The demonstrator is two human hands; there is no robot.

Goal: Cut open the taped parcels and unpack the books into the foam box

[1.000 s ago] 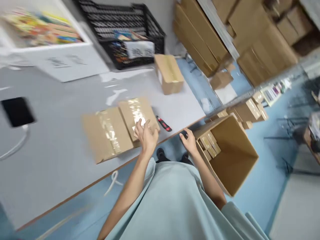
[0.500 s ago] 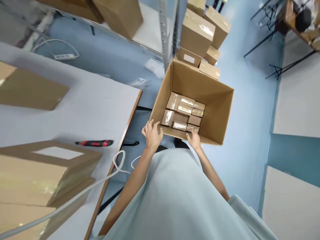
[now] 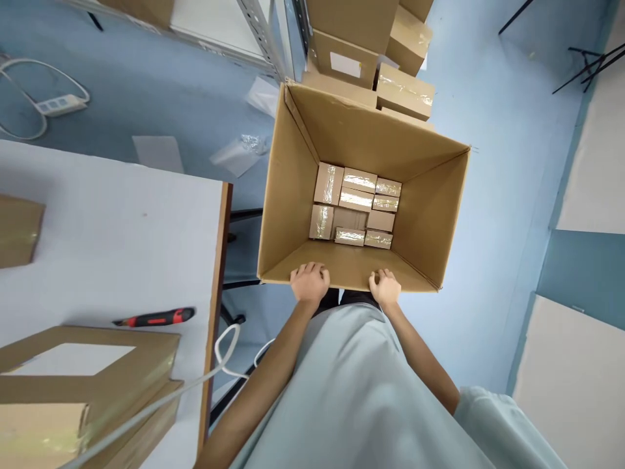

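Note:
A large open cardboard box (image 3: 430, 215) stands in front of my body. Several small taped boxes (image 3: 357, 199) lie at its bottom, with a gap among them near the lower middle. Both hands grip the near rim of the large box, fingers curled over the edge: my left hand (image 3: 310, 281) left of centre, my right hand (image 3: 385, 286) right of it.
A white table (image 3: 112, 241) at the left bears a red and black cutter (image 3: 155, 318), cartons (image 3: 43, 391) and a white cable. Stacked boxes (image 3: 405, 88) and a metal shelf post (image 3: 266, 39) stand beyond the box. A power strip (image 3: 62, 105) lies on the floor.
The view has shifted, and the large box appears bigger and closer. My fingers, looser at the near rim before, are now curled over it.

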